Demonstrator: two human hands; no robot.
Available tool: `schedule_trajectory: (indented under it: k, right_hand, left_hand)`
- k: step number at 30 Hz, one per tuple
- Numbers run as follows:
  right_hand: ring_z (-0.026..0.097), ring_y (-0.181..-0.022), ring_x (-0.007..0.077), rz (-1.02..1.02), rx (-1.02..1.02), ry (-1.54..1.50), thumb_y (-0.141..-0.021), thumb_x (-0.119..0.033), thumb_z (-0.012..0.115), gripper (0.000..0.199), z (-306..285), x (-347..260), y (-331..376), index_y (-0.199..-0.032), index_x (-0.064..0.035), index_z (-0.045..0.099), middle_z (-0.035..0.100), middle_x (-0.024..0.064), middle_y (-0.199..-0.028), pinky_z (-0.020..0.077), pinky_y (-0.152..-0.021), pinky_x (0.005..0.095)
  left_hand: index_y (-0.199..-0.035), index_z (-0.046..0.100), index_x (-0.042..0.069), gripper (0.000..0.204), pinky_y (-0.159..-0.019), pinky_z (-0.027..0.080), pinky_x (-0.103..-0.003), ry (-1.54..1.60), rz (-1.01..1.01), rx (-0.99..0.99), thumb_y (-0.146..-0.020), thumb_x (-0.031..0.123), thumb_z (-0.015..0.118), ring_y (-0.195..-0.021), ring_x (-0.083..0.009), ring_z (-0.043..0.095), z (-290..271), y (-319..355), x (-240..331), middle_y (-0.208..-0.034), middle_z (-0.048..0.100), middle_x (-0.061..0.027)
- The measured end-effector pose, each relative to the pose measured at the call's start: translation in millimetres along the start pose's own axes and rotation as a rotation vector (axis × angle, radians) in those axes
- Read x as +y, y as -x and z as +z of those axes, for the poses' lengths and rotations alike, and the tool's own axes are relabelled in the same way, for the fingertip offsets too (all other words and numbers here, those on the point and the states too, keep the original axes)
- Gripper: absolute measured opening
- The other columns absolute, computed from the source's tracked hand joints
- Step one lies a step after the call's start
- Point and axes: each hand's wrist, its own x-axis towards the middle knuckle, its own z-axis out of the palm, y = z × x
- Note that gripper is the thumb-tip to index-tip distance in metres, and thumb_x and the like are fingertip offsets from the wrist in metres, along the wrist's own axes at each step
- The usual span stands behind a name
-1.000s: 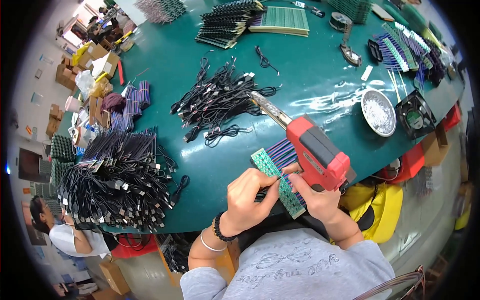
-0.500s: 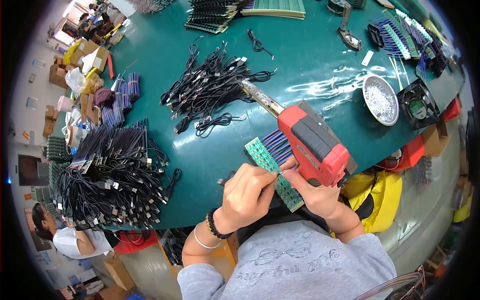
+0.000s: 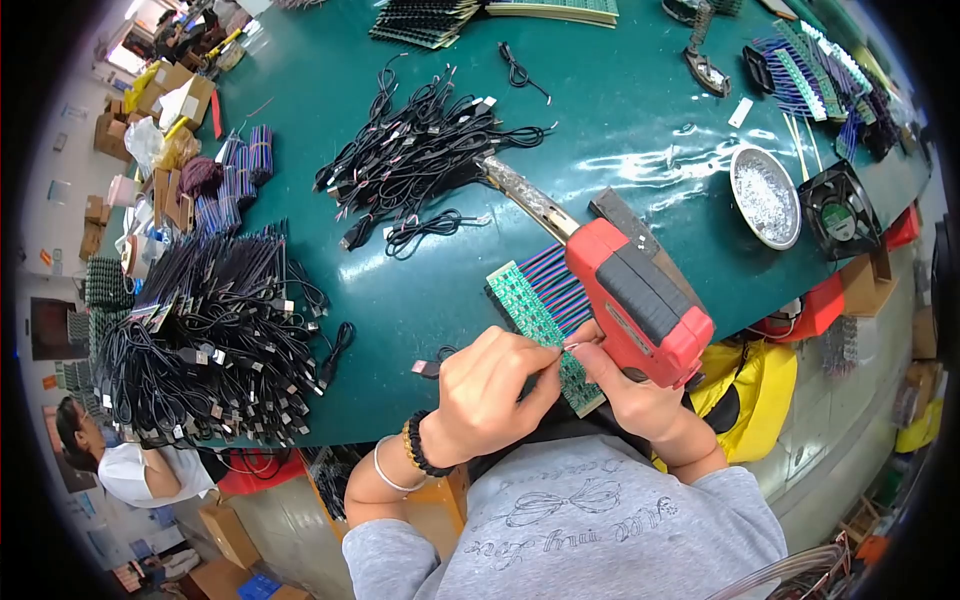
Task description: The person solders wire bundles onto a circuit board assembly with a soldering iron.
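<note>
A green circuit board (image 3: 520, 298) with a row of purple and dark wires lies at the near table edge. Above its surface my left hand (image 3: 492, 390) is closed in a pinch, on what looks like a thin wire. My right hand (image 3: 640, 402) is closed beneath a red-and-black gun-shaped tool (image 3: 640, 300), whose body hides most of the fingers. Its long metal barrel points away to the far left. The right thumb and forefinger meet at the board, close to the left fingertips; a bit of thin wire shows between the hands.
Black cables lie in one heap (image 3: 410, 150) beyond the barrel and in a larger heap (image 3: 210, 345) at left. A metal bowl (image 3: 738, 210) of silvery bits stands beside a black fan (image 3: 840, 212) at right. A dark bar (image 3: 645, 240) lies behind the tool. Someone (image 3: 150, 475) sits at far left.
The gun-shaped tool's body has shifted slightly right and nearer, over my right hand. Both hands keep their pinch at the board; the whole view has shifted a little.
</note>
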Motion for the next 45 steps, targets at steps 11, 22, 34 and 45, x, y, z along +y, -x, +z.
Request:
schedule_trajectory:
  k: [11,22,34,45]
  right_hand:
    - [0.066,-0.085,0.0158,-0.180,-0.144,0.224,-0.076,-0.002,0.075,0.044,-14,13,0,-0.116,0.0006,0.058,0.066,0.0107,-0.100,0.0518,-0.075,0.0276]
    - [0.056,-0.061,0.0154,0.171,-0.077,0.169,-0.091,-0.031,0.059,0.046,-45,-4,26,-0.110,0.0096,0.052,0.060,0.0114,-0.078,0.0483,-0.060,0.0292]
    - [0.053,-0.055,0.0134,0.232,-0.054,0.067,-0.087,-0.053,0.063,0.055,-64,18,45,-0.095,0.0013,0.056,0.055,0.0019,-0.060,0.0443,-0.057,0.0283]
    - [0.056,-0.065,0.0172,0.271,-0.110,0.107,-0.077,-0.010,0.065,0.004,-79,35,66,-0.075,-0.0071,0.063,0.057,0.0020,-0.067,0.0418,-0.058,0.0289]
  left_hand:
    - [-0.084,0.062,0.002,0.026,-0.048,0.046,-0.028,0.086,0.032,-0.193,-0.063,-0.007,0.075,-0.058,-0.0198,0.060,-16,-9,-7,-0.073,0.064,-0.0074]
    - [-0.080,0.061,0.002,0.007,-0.062,0.049,-0.034,0.095,-0.413,-0.413,-0.077,0.003,0.068,-0.068,-0.0223,0.062,-27,-26,-93,-0.076,0.060,-0.0084]
    - [-0.081,0.062,0.000,0.008,-0.063,0.051,-0.028,0.258,-0.581,-0.546,-0.076,0.003,0.068,-0.068,-0.0155,0.062,-22,-32,-111,-0.077,0.061,-0.0065]
    - [-0.080,0.061,-0.001,0.010,-0.059,0.046,-0.026,0.207,-0.491,-0.513,-0.073,-0.002,0.069,-0.064,-0.0132,0.057,-19,-28,-112,-0.074,0.056,-0.0056]
